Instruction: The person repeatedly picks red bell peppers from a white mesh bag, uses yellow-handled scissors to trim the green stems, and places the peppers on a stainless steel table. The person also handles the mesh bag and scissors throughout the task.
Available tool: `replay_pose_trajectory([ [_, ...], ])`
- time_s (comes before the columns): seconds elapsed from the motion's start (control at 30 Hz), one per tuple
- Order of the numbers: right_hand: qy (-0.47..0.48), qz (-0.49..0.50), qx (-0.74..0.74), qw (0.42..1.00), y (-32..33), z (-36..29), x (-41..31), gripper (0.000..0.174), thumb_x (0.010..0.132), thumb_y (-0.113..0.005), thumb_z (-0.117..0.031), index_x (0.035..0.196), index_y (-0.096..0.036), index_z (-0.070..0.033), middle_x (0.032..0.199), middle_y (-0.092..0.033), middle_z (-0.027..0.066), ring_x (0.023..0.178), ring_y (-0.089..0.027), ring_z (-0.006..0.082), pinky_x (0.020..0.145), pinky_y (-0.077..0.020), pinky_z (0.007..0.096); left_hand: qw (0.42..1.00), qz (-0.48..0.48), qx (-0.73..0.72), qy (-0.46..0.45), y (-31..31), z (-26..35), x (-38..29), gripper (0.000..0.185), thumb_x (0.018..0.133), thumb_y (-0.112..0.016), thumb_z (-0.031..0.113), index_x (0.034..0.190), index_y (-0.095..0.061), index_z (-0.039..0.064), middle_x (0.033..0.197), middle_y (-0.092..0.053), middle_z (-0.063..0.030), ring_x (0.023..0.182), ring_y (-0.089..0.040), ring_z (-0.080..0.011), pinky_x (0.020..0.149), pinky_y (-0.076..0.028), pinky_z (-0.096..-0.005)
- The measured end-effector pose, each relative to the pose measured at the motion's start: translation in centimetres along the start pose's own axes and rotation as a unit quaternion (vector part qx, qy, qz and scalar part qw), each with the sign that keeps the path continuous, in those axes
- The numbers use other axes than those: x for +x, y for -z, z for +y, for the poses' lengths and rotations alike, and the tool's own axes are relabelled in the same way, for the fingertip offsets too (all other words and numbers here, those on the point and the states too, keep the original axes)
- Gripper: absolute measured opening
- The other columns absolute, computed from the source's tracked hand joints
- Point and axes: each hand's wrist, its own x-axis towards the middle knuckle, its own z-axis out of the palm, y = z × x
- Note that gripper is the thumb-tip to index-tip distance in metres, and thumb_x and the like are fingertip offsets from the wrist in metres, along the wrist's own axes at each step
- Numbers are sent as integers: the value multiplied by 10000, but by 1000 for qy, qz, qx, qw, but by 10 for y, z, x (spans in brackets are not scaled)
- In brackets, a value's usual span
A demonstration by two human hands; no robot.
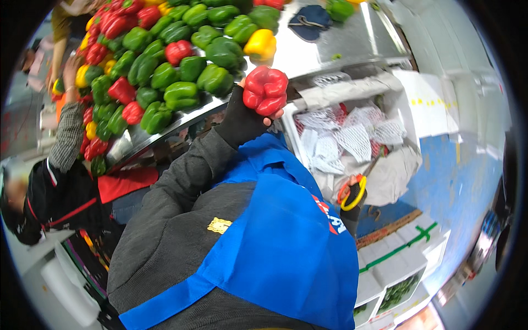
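A glossy red bell pepper (265, 91) rests in my left hand (243, 117), its lobed end facing up at me. That hand wears a dark fingerless covering, and its fingertips show below the pepper. My right hand (354, 190) grips scissors (364, 189) with yellow and orange-red handles beside the near edge of a box. The blades point towards the box and are partly hidden. White foam netting sleeves (354, 138) lie over red peppers in that paper-lined white box (292, 132).
Green, red and yellow bell peppers (181, 95) cover much of the metal table (344, 49). A dark blue cloth item (310, 22) lies on it. At left, a co-worker's arm (68, 130) reaches into the peppers. White boxes with green tape (398, 249) stand at lower right.
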Motion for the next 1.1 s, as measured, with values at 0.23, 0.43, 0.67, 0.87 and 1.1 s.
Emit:
replay_pose_trajectory([
  [0.23,26,2,-23,999,14,12,28,252,909,-516,-317,753,-500,-119,503,-425,10,411,-425,127,384,-329,273,989,36,23,-140,21,54,-48,599,916,-310,579,1210,-463,80,872,-569,-115,548,-504,-181,403,-376,-241],
  [0.43,43,31,-52,997,18,6,44,254,916,-503,-322,761,-491,-121,507,-423,7,411,-425,129,377,-333,275,885,139,150,-418,18,136,-90,594,892,-347,618,1182,-482,117,863,-585,-79,508,-483,-149,403,-349,-245],
  [0.67,46,48,-55,996,30,11,54,255,925,-487,-328,771,-480,-124,512,-420,4,411,-425,132,370,-337,277,762,332,203,-518,89,298,-139,635,802,-469,690,1129,-507,147,847,-599,-86,644,-583,-236,456,-421,-288],
  [0.87,46,52,-31,997,33,9,46,257,932,-474,-333,780,-470,-126,516,-417,1,411,-425,134,364,-340,278,736,353,163,-554,129,327,-150,422,946,-423,384,1278,-364,129,1199,-517,-254,998,-591,-403,625,-483,-396],
  [1.1,57,-20,156,986,25,34,23,259,941,-458,-338,790,-459,-128,521,-414,-2,411,-425,137,357,-344,280,731,174,531,-392,18,148,-2,313,934,-507,232,1119,-526,-20,903,-615,-107,716,-594,-133,631,-454,-242],
])
